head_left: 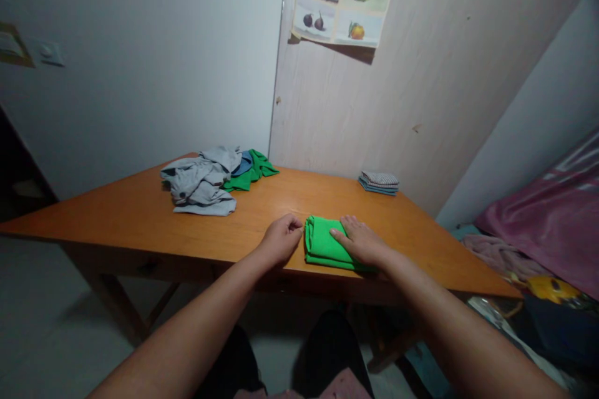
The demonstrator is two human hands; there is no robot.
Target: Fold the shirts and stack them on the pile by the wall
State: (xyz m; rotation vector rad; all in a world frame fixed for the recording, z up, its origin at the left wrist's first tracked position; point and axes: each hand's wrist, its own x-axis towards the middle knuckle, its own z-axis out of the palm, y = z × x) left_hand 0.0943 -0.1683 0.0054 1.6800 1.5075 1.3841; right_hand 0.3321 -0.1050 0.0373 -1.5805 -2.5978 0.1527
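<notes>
A bright green folded cloth point(326, 240), in several layers, lies near the table's front edge. My right hand point(362, 240) rests flat on its right part, fingers stretched out. Just off the cloth's left edge is my left hand point(282, 239), its fingers curled and the thumb and forefinger brought together. Whether a small bit of something is pinched there is too small to tell.
The wooden table point(266, 199) meets the wall at the back. A crumpled heap of grey clothes point(203, 177) lies back left, with a darker green garment point(253, 171) beside it. A small stack of folded cloths point(379, 182) sits back right. Pink fabric point(543, 224) hangs at the right.
</notes>
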